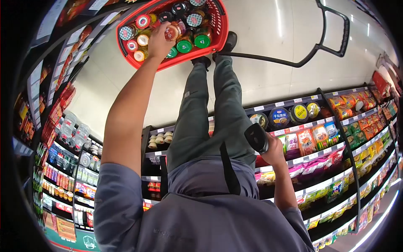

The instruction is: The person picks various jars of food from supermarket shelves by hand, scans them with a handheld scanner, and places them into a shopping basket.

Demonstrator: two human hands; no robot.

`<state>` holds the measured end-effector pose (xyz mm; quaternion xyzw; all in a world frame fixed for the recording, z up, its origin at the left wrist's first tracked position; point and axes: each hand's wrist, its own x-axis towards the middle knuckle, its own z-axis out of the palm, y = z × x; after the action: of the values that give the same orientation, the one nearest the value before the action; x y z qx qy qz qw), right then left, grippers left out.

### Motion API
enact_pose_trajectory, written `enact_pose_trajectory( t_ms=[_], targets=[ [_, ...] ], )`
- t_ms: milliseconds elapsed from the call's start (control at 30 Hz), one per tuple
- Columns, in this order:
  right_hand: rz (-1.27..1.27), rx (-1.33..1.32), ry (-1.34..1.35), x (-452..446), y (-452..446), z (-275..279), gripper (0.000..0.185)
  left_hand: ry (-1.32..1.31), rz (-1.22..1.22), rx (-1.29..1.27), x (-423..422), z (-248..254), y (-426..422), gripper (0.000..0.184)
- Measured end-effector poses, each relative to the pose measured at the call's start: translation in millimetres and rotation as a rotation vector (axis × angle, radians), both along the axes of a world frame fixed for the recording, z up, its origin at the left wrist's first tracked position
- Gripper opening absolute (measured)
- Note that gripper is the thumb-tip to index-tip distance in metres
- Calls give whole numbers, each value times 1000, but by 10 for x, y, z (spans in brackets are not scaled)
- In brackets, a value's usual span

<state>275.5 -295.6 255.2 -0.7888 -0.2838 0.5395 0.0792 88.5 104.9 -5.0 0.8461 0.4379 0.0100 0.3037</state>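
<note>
My left hand (160, 42) reaches into the red shopping basket (223, 25) at the top of the view, its fingers closed round a jar (171, 32) with a reddish top. Several other jars fill the basket around it, with green lids (202, 40), red lids (143, 21) and checked lids (194, 19). At right of centre, beside my thigh, my right hand (274, 150) is wrapped round a dark handheld device (256, 137), which looks like a scanner. The palm side of each hand is hidden.
A long black handle (289, 63) extends from the basket over the pale floor (268, 80). My shoes stand next to the basket's edge. Shelves of packaged food (306, 143) curve along the right and below; further shelves with bottles and packets (67, 126) line the left.
</note>
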Motion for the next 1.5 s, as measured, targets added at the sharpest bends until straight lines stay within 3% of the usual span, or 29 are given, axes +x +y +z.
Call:
enact_pose_trajectory(
  t_ms=[133,367,600,833,967,1067,1267,1500],
  targets=[
    [-48,11,23,-8,48,-97,35,-32,-133,36,46,-286,27,59],
    [-96,-1,56,19,114,-262,35,-14,-56,47,86,-613,-2,59],
    [-84,-27,81,30,202,-339,34,105,32,17,173,-665,-42,53],
    [-102,-13,58,47,283,-347,34,111,-55,77,91,-790,-63,61],
    [-177,22,104,-25,9,-364,36,137,-90,106,92,-372,-197,72],
    [-253,56,55,-148,-251,-371,39,92,-40,80,82,115,-422,67],
    [-306,-119,-36,-306,-580,-87,37,261,118,-646,-391,344,-794,46],
    [-292,-143,-241,-540,-920,98,41,110,36,-542,-745,1515,-738,43]
  ],
)
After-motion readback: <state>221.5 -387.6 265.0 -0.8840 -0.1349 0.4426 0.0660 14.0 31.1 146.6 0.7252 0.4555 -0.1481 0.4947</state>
